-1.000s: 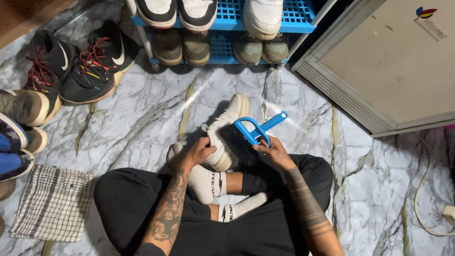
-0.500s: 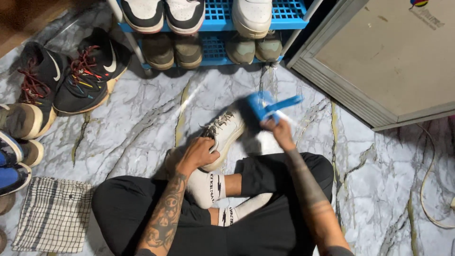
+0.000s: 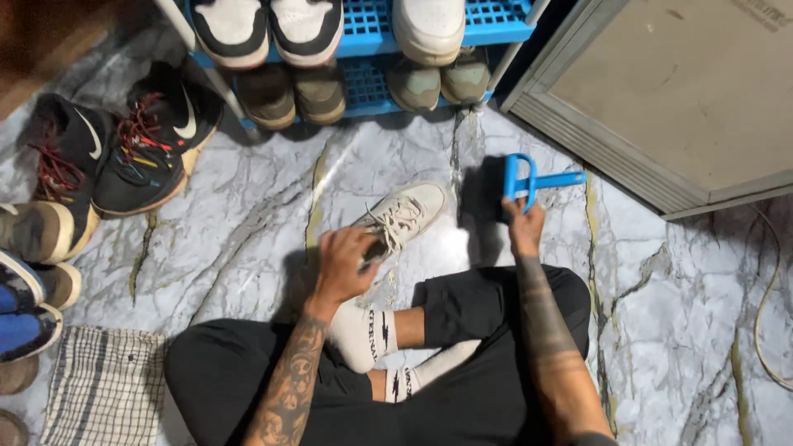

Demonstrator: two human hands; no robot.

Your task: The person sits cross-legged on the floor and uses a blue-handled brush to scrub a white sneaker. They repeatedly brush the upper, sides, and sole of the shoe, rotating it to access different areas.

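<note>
White lace-up sneaker [image 3: 405, 216] sole-down on the marble floor [image 3: 248, 223], toe toward 1 o'clock, heel end just ahead of the crossed legs. Left hand [image 3: 345, 263] closed over collar and laces, pinning the shoe in place. Right hand [image 3: 525, 221] clamped on the handle of a blue brush [image 3: 516, 183], held at 3 o'clock of the shoe, dark bristles turned toward it but clear of the upper, a gap of bare floor between.

Judged as a lift between strokes of brushing, shoe steadied, brush off the surface. Getting bristles back on the upper calls for a short sweep toward 9 o'clock, with the left grip kept firm against the push.

Tight at 2 o'clock: edge of a grey framed panel [image 3: 677, 91] near the brush handle. Blue shoe rack [image 3: 363, 37] at 12 o'clock, well apart. Black sneakers [image 3: 153, 153] at 10 o'clock, checked cloth [image 3: 103, 388] at 8 o'clock. Open marble from 9 to 12 o'clock
</note>
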